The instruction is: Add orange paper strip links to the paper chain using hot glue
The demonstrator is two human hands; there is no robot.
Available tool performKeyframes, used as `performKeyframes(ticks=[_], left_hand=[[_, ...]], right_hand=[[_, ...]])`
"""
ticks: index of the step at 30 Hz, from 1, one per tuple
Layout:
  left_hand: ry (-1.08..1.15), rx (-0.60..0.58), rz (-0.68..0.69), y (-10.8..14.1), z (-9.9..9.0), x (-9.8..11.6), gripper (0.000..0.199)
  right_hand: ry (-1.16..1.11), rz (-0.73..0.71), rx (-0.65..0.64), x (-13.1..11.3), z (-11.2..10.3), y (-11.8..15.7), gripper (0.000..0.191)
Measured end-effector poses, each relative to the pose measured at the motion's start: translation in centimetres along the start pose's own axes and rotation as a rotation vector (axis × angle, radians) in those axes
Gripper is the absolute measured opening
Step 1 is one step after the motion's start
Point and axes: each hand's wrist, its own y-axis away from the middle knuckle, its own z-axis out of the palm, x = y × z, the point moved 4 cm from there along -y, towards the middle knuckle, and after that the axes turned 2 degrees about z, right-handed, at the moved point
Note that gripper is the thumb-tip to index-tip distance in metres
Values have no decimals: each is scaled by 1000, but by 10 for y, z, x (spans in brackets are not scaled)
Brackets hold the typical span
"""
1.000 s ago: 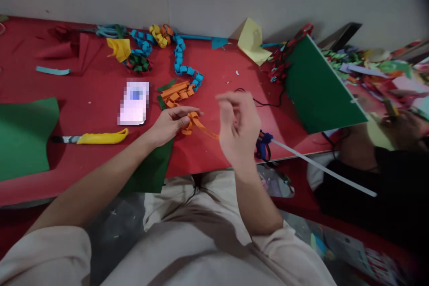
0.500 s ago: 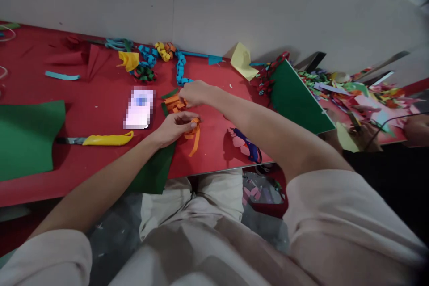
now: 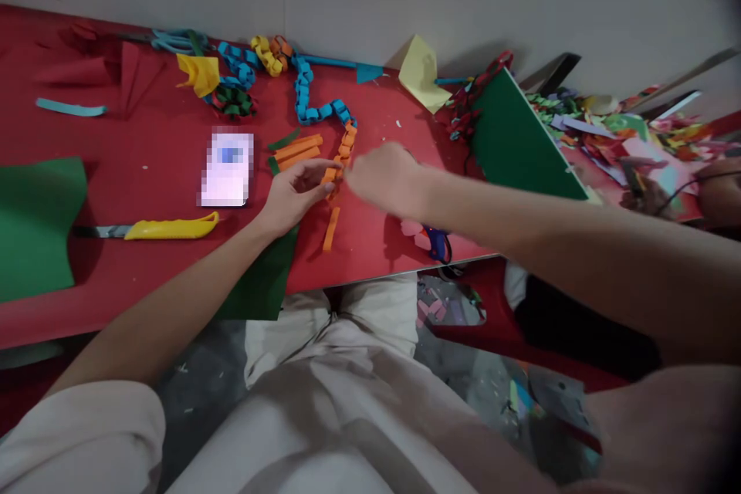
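Observation:
My left hand (image 3: 298,197) pinches the lower end of an orange paper chain (image 3: 347,140) between thumb and fingers. The orange links run upward and join a blue paper chain (image 3: 303,91) lying on the table. Just right of the orange chain is my right hand (image 3: 383,179), curled and smeared by motion, its fingertips hard to make out. A loose orange paper strip (image 3: 331,230) hangs or lies below my left fingers; I cannot tell which. Several orange strips (image 3: 298,150) lie beyond my left hand, with bits of green paper beside them.
On the red table (image 3: 156,177) lie a phone (image 3: 227,170), a yellow-handled cutter knife (image 3: 172,228) and a green sheet (image 3: 40,231). A blue-and-pink item (image 3: 435,241) sits near the front edge. To the right, a green board (image 3: 521,143) borders paper scraps and another person's hands (image 3: 651,189).
My right hand has drawn back from beside the orange strips toward the right and nearer me. The orange chain now shows stretched out, linked to the blue one. The view has shifted slightly.

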Motion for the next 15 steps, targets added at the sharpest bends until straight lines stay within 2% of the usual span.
performKeyframes(ticks=[1,2,3,5,8,10,15], left_hand=[[-1,0,12,0,0,-1,46],[-4,4,22,-1,-1,-2,47],[-14,14,33,-1,-2,-4,49],[-55,51,58,-3,-6,-7,52],[-120,97,120,-7,-13,-12,57],[-134,101,158,-9,-16,-14,60],[-118,83,187,-11,-18,-15,60]], right_hand=[[161,-144,-210,-20,8,26,23],[329,-276,-367,-38,15,51,14],[471,-349,-458,-51,20,71,16],[607,-432,-557,-67,28,95,23],[603,-587,-598,-73,38,105,25],[583,-637,-573,-69,42,104,27],[593,-569,-466,-64,43,108,28]])
